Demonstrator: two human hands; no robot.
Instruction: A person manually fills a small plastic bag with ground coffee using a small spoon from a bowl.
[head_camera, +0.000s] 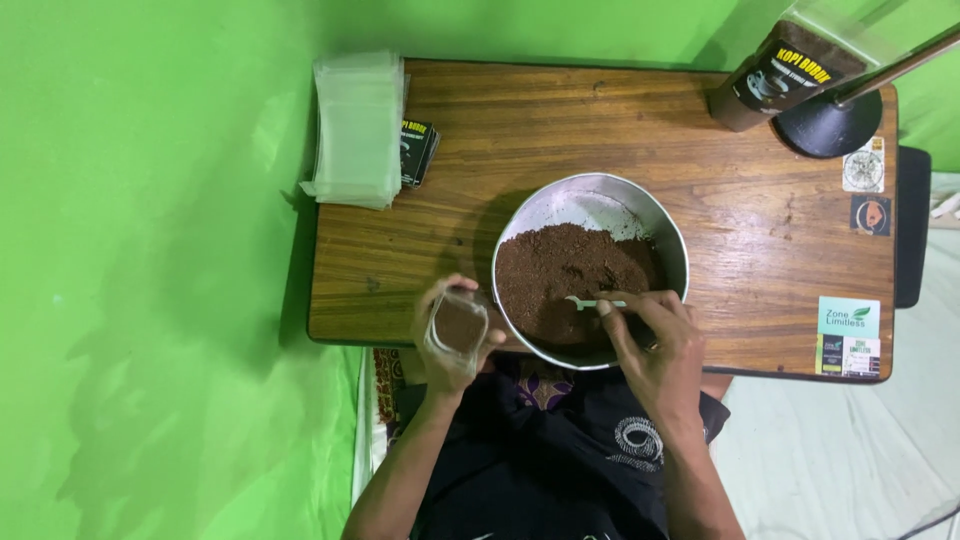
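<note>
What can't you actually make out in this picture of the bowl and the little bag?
- Head view: the spoon handle is hidden under the right hand.
- The bowl near rim is covered by that hand and wrist.
- How full the small clear bag is: the left hand wraps it.
- The tall brown package top is cut off by the picture's upper edge.

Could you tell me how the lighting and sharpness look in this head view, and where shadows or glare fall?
Head view: even, soft light; the metal bowl shows mild glare on its inner wall and casts a shadow leftward on the wooden table. A faint shadow lies on the green backdrop. The left hand with its clear pouch and the right hand with the white spoon look slightly soft.
</note>
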